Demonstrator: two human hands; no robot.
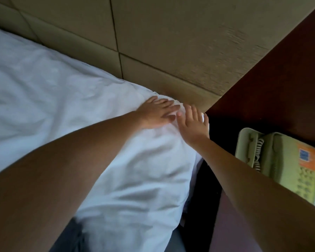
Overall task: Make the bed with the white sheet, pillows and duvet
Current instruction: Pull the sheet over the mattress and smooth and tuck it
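The white pillow [138, 160] is matt, creased cloth; the padded headboard [171, 42] looks leathery; the telephone [280, 164] is plastic beside dark polished wood [280, 79].

The white pillow [62, 91] runs off the left and bottom edges of the frame, its lower part hidden beneath both forearms [65, 170]. At right, a beige telephone [278, 160] is cut by the frame edge, its orange label [307, 155] and keypad [305, 184] blurred beyond reading. Motion blur softens the left hand [156, 113] and right hand [193, 124] at center.

Pillow [135, 170] at 8 o'clock, headboard [153, 42] behind it at 12; telephone [280, 160] on desk [280, 88] at 3, right of pillow.
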